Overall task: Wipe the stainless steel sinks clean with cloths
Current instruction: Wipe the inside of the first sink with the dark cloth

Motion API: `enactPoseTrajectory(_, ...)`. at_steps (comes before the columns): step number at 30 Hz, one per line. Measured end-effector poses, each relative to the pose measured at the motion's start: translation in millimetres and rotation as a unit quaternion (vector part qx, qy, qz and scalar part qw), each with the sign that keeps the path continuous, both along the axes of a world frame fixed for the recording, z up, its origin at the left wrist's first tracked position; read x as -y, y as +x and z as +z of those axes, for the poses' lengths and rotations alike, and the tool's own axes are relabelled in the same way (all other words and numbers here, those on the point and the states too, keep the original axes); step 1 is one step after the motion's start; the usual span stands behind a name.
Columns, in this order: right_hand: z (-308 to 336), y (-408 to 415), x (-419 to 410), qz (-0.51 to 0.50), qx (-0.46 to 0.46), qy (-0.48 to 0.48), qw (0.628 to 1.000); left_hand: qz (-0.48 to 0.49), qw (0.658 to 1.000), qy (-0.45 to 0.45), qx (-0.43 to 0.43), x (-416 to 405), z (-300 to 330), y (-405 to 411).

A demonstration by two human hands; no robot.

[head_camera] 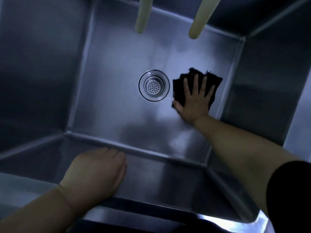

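Head view, only cam. Stainless sink [109, 47], deep basin, seen from above. Right hand [195, 100] flat on a dark cloth [182, 89], fingers straight and spread, palm pressing cloth to the basin floor just right of the drain strainer [154, 85]; cloth near the drain rim but apart from it. Left hand [97, 172] braced on the near front edge of the sink, fingers folded over the rim and out of sight past the knuckles; holds nothing as far as shown. Two pale hoses [142, 15] hang in from above the far wall, ends clear of the floor.

Status, judged: floor wipe in hand, right half; walls, corners and left floor prob. not yet done.

Risks:
- Cloth held by flat pressure only, no pinch. On wet steel it may bunch or slip out from under the palm.
- Sweep toward the drain may snag a cloth edge on the strainer.
- Weight on the left hand at a slick rim; a slip would tip the person fwd.
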State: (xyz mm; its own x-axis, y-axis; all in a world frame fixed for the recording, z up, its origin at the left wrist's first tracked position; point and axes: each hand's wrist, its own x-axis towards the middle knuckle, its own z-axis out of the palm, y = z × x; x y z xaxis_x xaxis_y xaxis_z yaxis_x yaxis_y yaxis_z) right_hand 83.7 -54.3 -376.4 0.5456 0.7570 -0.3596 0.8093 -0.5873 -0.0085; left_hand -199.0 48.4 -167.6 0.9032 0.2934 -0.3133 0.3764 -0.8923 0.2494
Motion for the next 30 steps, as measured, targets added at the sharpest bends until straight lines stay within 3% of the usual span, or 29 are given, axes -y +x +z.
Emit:
enactPoseTrajectory(9, -4.1, 94.9, -42.4, -0.074, 0.026, -0.006, 0.997, 0.001, 1.000, -0.001, -0.014, 1.2, -5.7, -3.8)
enactPoseTrajectory(15, -1.6, 53.5, -5.5, -0.116, 0.034, -0.009, 0.993, -0.006, 1.000, 0.009, -0.008, 2.8, -5.2, -3.3)
enactPoseTrajectory(21, 3.1, -10.0, 52.9, -0.070, 0.003, -0.041, 0.997, -0.008, 1.000, 0.002, 0.007, 4.0, -4.7, -4.1)
enactPoseTrajectory(30, 10.1, -88.4, 114.6, 0.036, -0.092, -0.186, 0.978, -0.001, 0.999, 0.000, 0.046, 5.4, -3.1, -5.8)
